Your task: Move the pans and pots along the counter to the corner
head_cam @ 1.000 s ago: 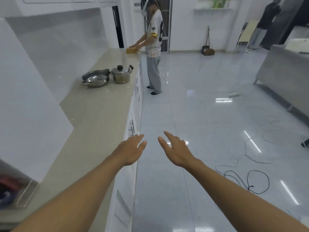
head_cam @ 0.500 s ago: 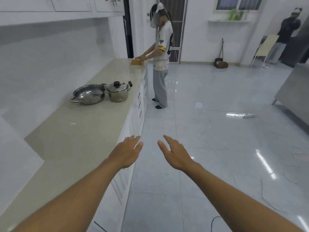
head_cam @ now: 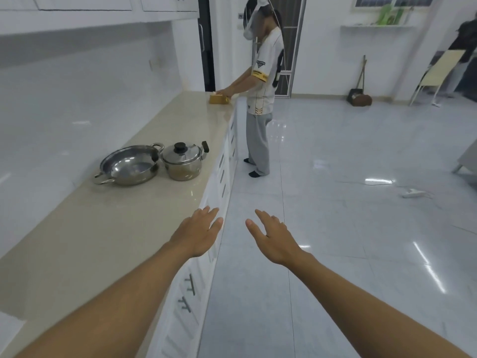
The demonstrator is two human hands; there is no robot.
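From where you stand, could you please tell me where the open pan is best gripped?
Probably grip the pan by its loop handles, the near handle and the far handle, jutting past the rim. Come from the front of the counter; the pot crowds its right side.

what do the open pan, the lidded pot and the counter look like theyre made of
The open pan looks like polished stainless steel, since its inside mirrors the room. The lidded pot seems to be the same shiny metal, with a black knob that is probably plastic. The counter looks like smooth beige stone or a composite with a faint sheen; which of the two cannot be told.
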